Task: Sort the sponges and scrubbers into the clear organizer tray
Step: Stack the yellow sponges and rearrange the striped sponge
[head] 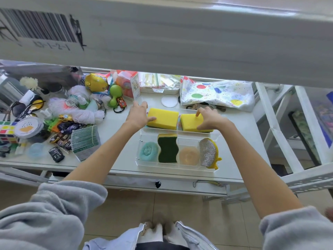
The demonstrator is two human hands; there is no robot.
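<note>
The two yellow sponges look light and soft, so they should give under the fingers and need only a gentle pinch across the short sides; squeezed hard they would bulge and catch on the walls of the tray (142,141). They are not slippery or fragile.

The left sponge (163,118) and the right sponge (192,123) are thick, plain yellow blocks with flat tops, lying end to end in the long back section of the tray. In the front sections, from the tray's left end, sit a teal round scrubber (149,151), a wavy green and yellow sponge (168,147), an orange round scrubber (188,156) and a silver mesh scrubber (209,153) backed in yellow.

The left hand (137,114) is spread loosely at the left end of its sponge, thumb touching the near edge. The right hand (208,117) is closed over the right sponge, a finger on top and the thumb at its front, though how firmly it grips is hard to tell.
</note>
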